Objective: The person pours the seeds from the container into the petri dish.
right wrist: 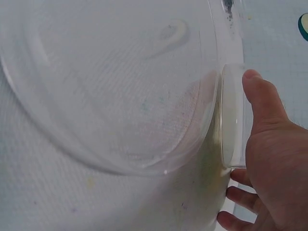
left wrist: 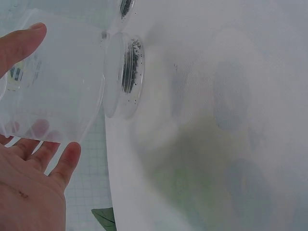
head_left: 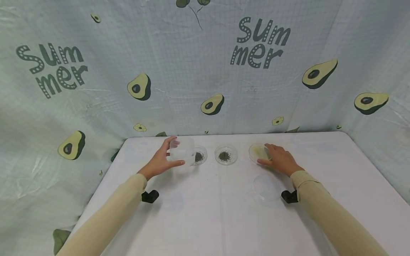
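Observation:
My left hand (head_left: 161, 160) holds a translucent plastic cup (head_left: 182, 148) above the table, thumb on one side and fingers on the other. Faint printed marks show on the cup's wall in the left wrist view. Just right of it, partly hidden by the cup, is a petri dish (head_left: 200, 156) with dark crumbly material. At the right, my right hand (head_left: 282, 160) grips the rim of a petri dish (head_left: 257, 153) with a pale yellowish content, thumb at the near side and fingers at the far side. A clear round lid (right wrist: 110, 86) lies nearer me, below that dish.
Another petri dish (head_left: 225, 155) with dark crumbs stands between the two hands. All of these are toward the back of the white-covered table (head_left: 205, 213). A patterned cloth (head_left: 179, 64) hangs behind the table's back edge.

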A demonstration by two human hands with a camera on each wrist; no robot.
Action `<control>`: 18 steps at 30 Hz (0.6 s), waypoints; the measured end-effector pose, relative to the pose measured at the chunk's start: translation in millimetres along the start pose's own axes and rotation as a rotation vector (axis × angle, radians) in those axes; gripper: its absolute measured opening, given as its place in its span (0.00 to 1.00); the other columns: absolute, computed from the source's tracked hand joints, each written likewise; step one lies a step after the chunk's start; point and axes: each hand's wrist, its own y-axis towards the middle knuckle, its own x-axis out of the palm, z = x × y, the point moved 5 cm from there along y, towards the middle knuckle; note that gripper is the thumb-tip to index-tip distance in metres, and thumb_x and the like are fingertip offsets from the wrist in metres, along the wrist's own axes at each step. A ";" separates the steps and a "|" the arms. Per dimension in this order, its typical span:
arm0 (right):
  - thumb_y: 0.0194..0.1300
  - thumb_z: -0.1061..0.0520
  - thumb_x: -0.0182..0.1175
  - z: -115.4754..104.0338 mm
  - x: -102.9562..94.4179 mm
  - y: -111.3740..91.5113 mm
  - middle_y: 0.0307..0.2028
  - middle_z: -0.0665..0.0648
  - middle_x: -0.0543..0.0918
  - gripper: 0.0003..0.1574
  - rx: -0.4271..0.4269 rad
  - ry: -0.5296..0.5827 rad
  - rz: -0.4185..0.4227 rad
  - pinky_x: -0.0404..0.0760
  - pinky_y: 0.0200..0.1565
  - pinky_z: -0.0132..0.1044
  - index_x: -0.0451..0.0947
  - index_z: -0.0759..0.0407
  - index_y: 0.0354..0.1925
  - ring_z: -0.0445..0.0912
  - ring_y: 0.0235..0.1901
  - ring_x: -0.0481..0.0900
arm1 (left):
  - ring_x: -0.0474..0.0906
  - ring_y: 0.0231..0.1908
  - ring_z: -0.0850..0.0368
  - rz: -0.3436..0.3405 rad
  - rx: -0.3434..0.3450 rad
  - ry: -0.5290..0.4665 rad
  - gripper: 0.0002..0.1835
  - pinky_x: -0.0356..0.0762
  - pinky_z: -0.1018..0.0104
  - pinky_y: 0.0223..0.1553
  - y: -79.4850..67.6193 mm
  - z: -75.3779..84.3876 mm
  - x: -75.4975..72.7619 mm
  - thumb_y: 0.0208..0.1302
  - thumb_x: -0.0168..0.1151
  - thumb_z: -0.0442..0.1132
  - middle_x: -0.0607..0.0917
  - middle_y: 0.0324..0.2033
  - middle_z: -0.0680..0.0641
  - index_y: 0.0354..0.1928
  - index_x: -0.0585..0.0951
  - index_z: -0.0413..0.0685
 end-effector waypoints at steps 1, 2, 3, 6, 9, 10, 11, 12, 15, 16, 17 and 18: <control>0.63 0.34 0.59 -0.6 -0.7 -0.1 0.65 0.74 0.67 0.53 -0.002 -0.002 0.002 0.67 0.59 0.67 0.58 0.68 0.69 0.69 0.63 0.66 | 0.57 0.72 0.45 0.000 0.000 0.002 0.54 0.62 0.42 0.68 0.8 0.7 0.5 0.53 0.73 0.49 0.65 0.69 0.45 0.74 0.48 0.57; 0.62 0.34 0.60 -1.0 -1.3 -0.2 0.64 0.74 0.67 0.52 -0.003 -0.008 0.005 0.67 0.58 0.67 0.59 0.68 0.69 0.69 0.62 0.66 | 0.57 0.72 0.45 0.001 0.000 0.000 0.54 0.62 0.43 0.68 1.5 2.0 0.9 0.53 0.74 0.49 0.65 0.69 0.46 0.74 0.48 0.57; 0.62 0.34 0.60 -1.8 -2.0 -0.4 0.64 0.75 0.68 0.52 -0.003 -0.016 0.008 0.68 0.58 0.68 0.59 0.68 0.68 0.70 0.62 0.67 | 0.57 0.72 0.45 0.002 0.000 0.004 0.54 0.62 0.43 0.68 2.3 2.9 1.2 0.53 0.74 0.49 0.65 0.69 0.46 0.74 0.49 0.57; 0.61 0.33 0.60 -2.3 -3.9 -1.3 0.62 0.75 0.69 0.52 0.000 -0.039 0.015 0.68 0.56 0.69 0.60 0.67 0.68 0.70 0.60 0.67 | 0.56 0.72 0.45 0.006 0.000 0.013 0.53 0.63 0.43 0.68 4.9 6.3 2.5 0.53 0.74 0.48 0.65 0.69 0.46 0.74 0.49 0.56; 0.61 0.33 0.60 -1.4 -4.4 -1.5 0.61 0.75 0.69 0.52 0.006 -0.047 0.014 0.69 0.55 0.69 0.60 0.66 0.68 0.70 0.60 0.67 | 0.56 0.72 0.44 0.007 0.002 0.014 0.53 0.63 0.44 0.68 7.9 11.0 4.0 0.53 0.73 0.48 0.65 0.69 0.46 0.74 0.49 0.56; 0.61 0.33 0.60 -1.2 -4.4 -1.5 0.62 0.75 0.69 0.52 0.006 -0.044 0.014 0.69 0.54 0.69 0.60 0.66 0.68 0.70 0.60 0.67 | 0.56 0.72 0.44 0.005 0.005 0.014 0.53 0.63 0.44 0.68 9.0 12.7 4.6 0.53 0.73 0.47 0.65 0.69 0.45 0.74 0.49 0.56; 0.61 0.33 0.60 -0.9 -4.2 -1.3 0.61 0.75 0.69 0.52 0.005 -0.040 0.015 0.69 0.54 0.69 0.60 0.66 0.68 0.71 0.61 0.66 | 0.56 0.72 0.44 0.003 0.006 0.014 0.52 0.64 0.44 0.67 10.0 14.5 5.2 0.53 0.73 0.47 0.65 0.69 0.45 0.74 0.49 0.56; 0.61 0.33 0.60 -0.3 -3.7 -0.7 0.62 0.75 0.69 0.52 0.007 -0.037 0.013 0.69 0.55 0.69 0.60 0.66 0.68 0.70 0.61 0.66 | 0.57 0.72 0.44 0.001 0.006 0.013 0.52 0.64 0.44 0.67 11.1 16.0 6.0 0.53 0.73 0.47 0.65 0.70 0.46 0.74 0.49 0.56; 0.61 0.33 0.60 0.4 -2.1 1.0 0.62 0.75 0.68 0.53 0.006 -0.035 0.007 0.69 0.54 0.69 0.59 0.66 0.68 0.70 0.61 0.66 | 0.58 0.71 0.45 -0.008 0.023 0.007 0.52 0.64 0.43 0.67 14.1 20.2 8.4 0.54 0.73 0.45 0.64 0.69 0.45 0.74 0.49 0.56; 0.61 0.32 0.60 0.6 -1.7 1.6 0.62 0.75 0.68 0.53 0.007 -0.035 0.003 0.69 0.55 0.68 0.59 0.66 0.68 0.70 0.61 0.66 | 0.59 0.70 0.45 -0.011 0.033 0.006 0.52 0.64 0.43 0.67 15.2 21.5 9.4 0.54 0.73 0.45 0.65 0.69 0.45 0.74 0.50 0.55; 0.61 0.32 0.60 0.8 -1.2 2.2 0.62 0.75 0.68 0.53 0.008 -0.036 -0.001 0.69 0.55 0.68 0.59 0.66 0.68 0.70 0.61 0.66 | 0.59 0.70 0.45 -0.015 0.040 0.004 0.52 0.65 0.44 0.67 16.2 22.9 10.5 0.54 0.73 0.46 0.65 0.69 0.46 0.74 0.50 0.55; 0.61 0.32 0.60 0.8 -0.9 2.8 0.62 0.75 0.68 0.53 0.008 -0.035 -0.003 0.69 0.54 0.68 0.59 0.66 0.68 0.70 0.61 0.66 | 0.59 0.70 0.45 -0.017 0.048 0.002 0.52 0.65 0.44 0.66 17.2 24.1 11.5 0.53 0.73 0.46 0.65 0.69 0.46 0.74 0.50 0.55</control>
